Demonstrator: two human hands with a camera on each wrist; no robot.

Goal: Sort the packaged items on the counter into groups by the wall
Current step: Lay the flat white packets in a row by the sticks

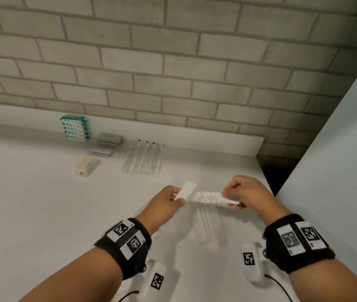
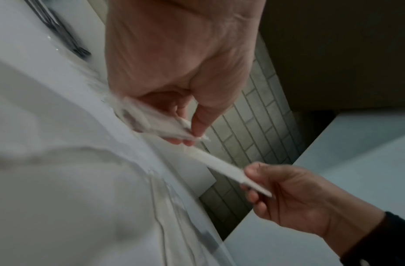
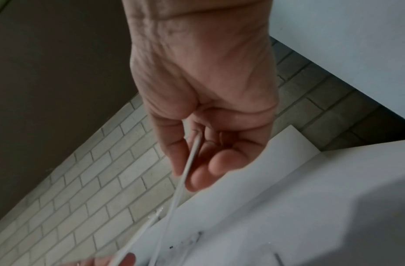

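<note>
My left hand (image 1: 178, 198) pinches a flat white packet (image 1: 186, 190) between thumb and fingers, a little above the white counter (image 1: 42, 203). To its right, my right hand (image 1: 231, 200) pinches one end of a white comb in clear wrap (image 1: 208, 197), held level; its other end reaches the left fingers. In the left wrist view the left hand (image 2: 190, 136) holds crinkled white wrap (image 2: 160, 126), and the comb (image 2: 228, 171) runs to the other hand. From the right wrist, the right hand (image 3: 187, 171) grips the comb (image 3: 192, 158) edge-on.
Sorted groups lie by the brick wall (image 1: 173, 62): stacked teal packets (image 1: 75, 128), grey packets (image 1: 110, 138), white sachets (image 1: 99, 152), a beige packet (image 1: 86, 167), and long clear-wrapped items (image 1: 142, 160). More clear-wrapped items (image 1: 208, 227) lie below the hands. A pale panel (image 1: 336, 171) stands right.
</note>
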